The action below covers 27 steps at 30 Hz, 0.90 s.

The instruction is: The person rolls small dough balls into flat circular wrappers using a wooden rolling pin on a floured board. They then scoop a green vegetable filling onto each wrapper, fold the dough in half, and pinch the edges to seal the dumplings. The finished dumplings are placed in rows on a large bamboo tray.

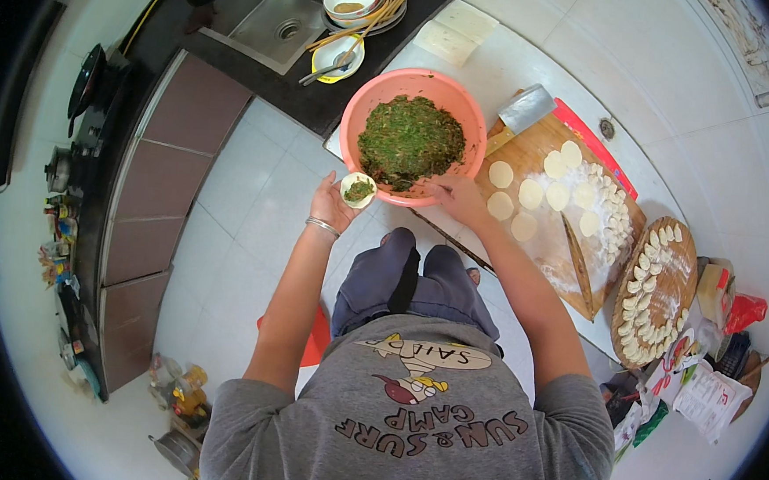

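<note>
In my left hand (328,203) lies a round dumpling wrapper (350,181) with a small heap of green filling (360,190) on it. The fingers cup it from beneath, just off the lower left rim of a pink basin (349,141). Chopped green filling (413,136) fills much of that basin. My right hand (459,197) is closed at the basin's lower right rim. Its fingertips point in toward the filling, and whatever they grip is too small to make out. Several flat round wrappers (531,193) lie on the floured wooden board (538,249) beside it.
A cleaver (523,112) rests on the board's far edge, and a rolling pin (580,268) lies across the flour. Rows of folded dumplings (614,223) line the board's right; more cover a round tray (680,267). Bowls (353,0) and chopsticks (388,10) stand by the sink (279,22).
</note>
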Each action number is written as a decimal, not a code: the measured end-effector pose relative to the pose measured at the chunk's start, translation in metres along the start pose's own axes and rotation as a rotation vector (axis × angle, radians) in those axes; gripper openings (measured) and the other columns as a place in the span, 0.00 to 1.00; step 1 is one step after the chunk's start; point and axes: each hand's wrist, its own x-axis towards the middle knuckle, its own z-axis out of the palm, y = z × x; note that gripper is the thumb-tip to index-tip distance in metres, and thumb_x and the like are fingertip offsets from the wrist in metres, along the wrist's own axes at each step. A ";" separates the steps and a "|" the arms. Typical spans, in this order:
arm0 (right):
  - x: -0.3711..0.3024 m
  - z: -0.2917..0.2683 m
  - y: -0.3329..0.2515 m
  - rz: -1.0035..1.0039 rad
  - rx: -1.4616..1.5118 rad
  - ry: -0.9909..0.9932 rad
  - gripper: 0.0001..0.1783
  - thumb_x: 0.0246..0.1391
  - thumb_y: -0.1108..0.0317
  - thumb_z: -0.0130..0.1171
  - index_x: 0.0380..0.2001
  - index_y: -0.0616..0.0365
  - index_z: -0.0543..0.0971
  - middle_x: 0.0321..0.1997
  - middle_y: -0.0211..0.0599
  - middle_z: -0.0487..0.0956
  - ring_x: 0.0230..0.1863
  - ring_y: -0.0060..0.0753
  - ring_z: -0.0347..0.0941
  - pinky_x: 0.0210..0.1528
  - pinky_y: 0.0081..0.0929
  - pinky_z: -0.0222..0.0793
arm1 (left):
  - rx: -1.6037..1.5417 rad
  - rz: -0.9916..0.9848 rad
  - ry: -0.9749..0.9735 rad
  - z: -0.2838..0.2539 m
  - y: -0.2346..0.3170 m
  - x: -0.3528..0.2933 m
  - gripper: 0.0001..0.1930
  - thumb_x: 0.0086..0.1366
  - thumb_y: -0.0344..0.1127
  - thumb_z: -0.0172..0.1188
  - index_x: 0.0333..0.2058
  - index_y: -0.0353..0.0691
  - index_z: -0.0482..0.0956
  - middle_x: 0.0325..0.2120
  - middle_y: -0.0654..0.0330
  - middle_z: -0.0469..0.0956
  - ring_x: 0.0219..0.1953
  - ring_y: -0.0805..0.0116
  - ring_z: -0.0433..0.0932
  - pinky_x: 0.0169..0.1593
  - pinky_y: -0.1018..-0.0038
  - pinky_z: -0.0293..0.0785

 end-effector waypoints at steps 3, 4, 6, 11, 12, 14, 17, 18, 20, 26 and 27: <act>0.001 -0.010 -0.001 0.287 0.282 0.066 0.11 0.56 0.71 0.54 0.38 0.65 0.81 0.30 0.43 0.81 0.30 0.26 0.77 0.36 0.25 0.73 | 0.015 0.009 -0.025 -0.002 0.002 0.003 0.31 0.70 0.52 0.34 0.54 0.24 0.62 0.53 0.43 0.70 0.55 0.49 0.71 0.60 0.57 0.66; 0.000 -0.011 0.008 0.289 0.388 0.107 0.11 0.57 0.71 0.54 0.38 0.66 0.81 0.30 0.42 0.81 0.30 0.25 0.77 0.35 0.24 0.73 | 0.020 0.011 -0.040 -0.001 0.002 0.004 0.31 0.70 0.52 0.35 0.54 0.24 0.62 0.53 0.43 0.70 0.55 0.49 0.71 0.60 0.57 0.66; -0.003 -0.011 0.031 0.290 0.600 0.189 0.12 0.58 0.70 0.54 0.38 0.68 0.81 0.29 0.40 0.81 0.29 0.23 0.76 0.34 0.22 0.73 | 0.037 0.010 -0.044 0.004 0.003 0.006 0.31 0.69 0.52 0.35 0.55 0.24 0.62 0.54 0.43 0.69 0.56 0.49 0.70 0.60 0.57 0.65; -0.015 -0.037 0.010 0.311 0.818 0.272 0.13 0.60 0.68 0.53 0.39 0.68 0.80 0.31 0.40 0.81 0.30 0.25 0.76 0.35 0.22 0.74 | 0.055 0.010 -0.082 0.013 0.004 0.006 0.32 0.69 0.52 0.36 0.56 0.25 0.60 0.55 0.43 0.68 0.57 0.49 0.69 0.61 0.57 0.65; -0.017 -0.041 0.004 0.303 0.847 0.293 0.13 0.60 0.68 0.53 0.39 0.68 0.80 0.32 0.40 0.81 0.31 0.25 0.76 0.36 0.22 0.74 | 0.052 0.007 -0.085 0.017 0.003 0.007 0.32 0.69 0.52 0.36 0.57 0.25 0.60 0.55 0.43 0.68 0.57 0.49 0.69 0.61 0.57 0.65; -0.021 -0.047 -0.004 0.251 0.893 0.302 0.13 0.60 0.69 0.54 0.40 0.68 0.79 0.33 0.40 0.81 0.32 0.26 0.76 0.37 0.22 0.74 | 0.054 0.006 -0.099 0.028 0.002 0.006 0.30 0.69 0.51 0.36 0.57 0.28 0.60 0.55 0.45 0.68 0.56 0.50 0.70 0.60 0.56 0.65; -0.029 -0.052 -0.020 0.127 0.802 0.269 0.12 0.60 0.69 0.53 0.41 0.67 0.79 0.35 0.40 0.81 0.34 0.26 0.76 0.38 0.23 0.74 | 0.054 -0.001 -0.148 0.043 0.000 0.007 0.28 0.70 0.50 0.35 0.58 0.33 0.60 0.55 0.47 0.68 0.56 0.51 0.70 0.59 0.55 0.67; -0.032 -0.051 -0.026 0.079 0.744 0.250 0.12 0.60 0.70 0.52 0.41 0.67 0.79 0.36 0.40 0.81 0.35 0.26 0.76 0.39 0.24 0.74 | 0.047 -0.010 -0.177 0.048 0.000 0.006 0.28 0.70 0.50 0.35 0.59 0.33 0.59 0.55 0.47 0.68 0.56 0.51 0.70 0.59 0.55 0.67; -0.039 -0.043 -0.037 -0.040 0.572 0.255 0.11 0.60 0.71 0.52 0.41 0.65 0.79 0.37 0.39 0.81 0.37 0.30 0.77 0.41 0.25 0.74 | 0.053 -0.014 -0.218 0.057 -0.003 0.005 0.29 0.69 0.51 0.35 0.60 0.33 0.59 0.55 0.45 0.68 0.57 0.49 0.69 0.60 0.56 0.66; -0.057 -0.031 -0.045 -0.587 -0.308 0.238 0.15 0.50 0.75 0.55 0.43 0.63 0.78 0.40 0.39 0.78 0.42 0.41 0.76 0.45 0.29 0.72 | -0.007 -0.097 -0.213 0.074 0.000 0.002 0.29 0.71 0.50 0.31 0.60 0.34 0.58 0.56 0.46 0.67 0.58 0.51 0.68 0.60 0.54 0.65; -0.059 -0.031 -0.045 -0.655 -0.407 0.213 0.18 0.47 0.76 0.56 0.44 0.62 0.78 0.39 0.39 0.78 0.43 0.42 0.75 0.44 0.30 0.72 | 0.015 -0.100 -0.187 0.075 0.002 0.001 0.29 0.71 0.51 0.31 0.59 0.33 0.58 0.56 0.46 0.67 0.57 0.51 0.68 0.60 0.54 0.66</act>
